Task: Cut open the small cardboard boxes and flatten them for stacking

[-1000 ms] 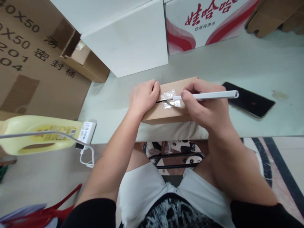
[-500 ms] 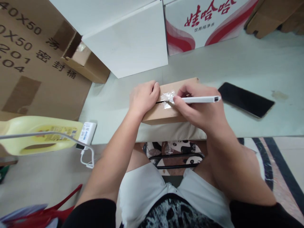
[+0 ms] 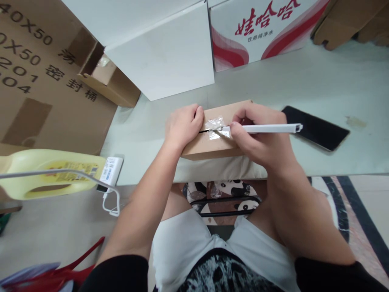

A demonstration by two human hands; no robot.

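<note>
A small cardboard box (image 3: 200, 147) lies on the pale green table, with a dark slit along its top seam. Wrinkled clear tape (image 3: 215, 123) crosses the middle of that seam. My left hand (image 3: 184, 125) is closed over the box's left end, thumb along the top and fingertips hidden. In my right hand (image 3: 269, 144), above the box's right part, a slim white utility knife (image 3: 270, 128) is pinched between thumb and fingers. The knife lies almost level, with its thin tip at the tape. The right hand hides the box's right end.
A black phone (image 3: 316, 127) lies right of my right hand. White cartons (image 3: 170, 56) and a red-and-white carton (image 3: 258, 44) stand behind. At left are a large brown carton (image 3: 57, 113), a yellow jug (image 3: 51, 172) and a white power bank (image 3: 112, 172) with a cable.
My right hand has moved a little to the right along the seam with the utility knife. My left hand and the box have stayed in place.
</note>
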